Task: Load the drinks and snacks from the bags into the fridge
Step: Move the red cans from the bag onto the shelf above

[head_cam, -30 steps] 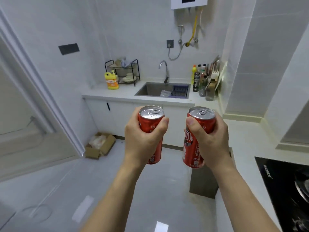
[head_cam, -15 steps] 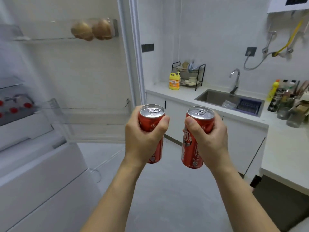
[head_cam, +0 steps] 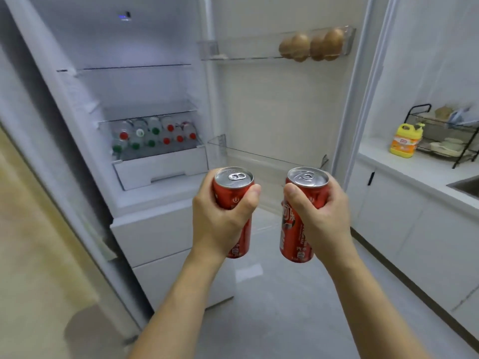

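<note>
1. Left hand: wrapped round left can, upright, pull-tab up; held at chest height in front of fridge.
2. Right hand: grips right can, also upright, long axis vertical, beside the first, not touching.
3. Key relation: empty door shelf lies just beyond and slightly above both cans; right hand looks nearer to it. Bottle drawer sits further in, to the left; left hand nearer that.
4. Vs earlier frames: view has swung from sink counter to open fridge interior; grips unchanged.
5. Next, prob.: lift over shelf lip, keep cans vertical.
</note>
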Tool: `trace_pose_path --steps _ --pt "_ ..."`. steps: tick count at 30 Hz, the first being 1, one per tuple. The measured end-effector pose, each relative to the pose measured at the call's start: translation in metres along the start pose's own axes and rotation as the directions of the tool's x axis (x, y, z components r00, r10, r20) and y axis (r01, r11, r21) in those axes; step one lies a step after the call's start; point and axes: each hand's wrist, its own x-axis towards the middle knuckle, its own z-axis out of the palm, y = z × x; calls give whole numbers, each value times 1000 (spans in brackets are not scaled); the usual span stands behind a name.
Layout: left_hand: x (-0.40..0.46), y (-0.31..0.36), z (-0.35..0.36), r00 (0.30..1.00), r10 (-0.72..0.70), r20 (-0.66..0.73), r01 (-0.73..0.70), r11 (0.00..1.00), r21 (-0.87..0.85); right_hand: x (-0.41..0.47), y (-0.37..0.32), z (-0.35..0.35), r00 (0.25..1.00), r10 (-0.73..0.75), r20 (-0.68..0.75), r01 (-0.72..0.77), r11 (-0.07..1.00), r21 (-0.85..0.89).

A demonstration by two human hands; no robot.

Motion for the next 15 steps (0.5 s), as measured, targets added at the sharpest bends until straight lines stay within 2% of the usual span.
trace_pose_path --steps 7,15 --pt "5 -12 -68 987 -10 -159 34 989 145 4 6 79 985 14 173 -36 991 130" --pt "29 -33 -138 953 -20 -303 85 975 203 12 8 163 954 4 300 -60 982 178"
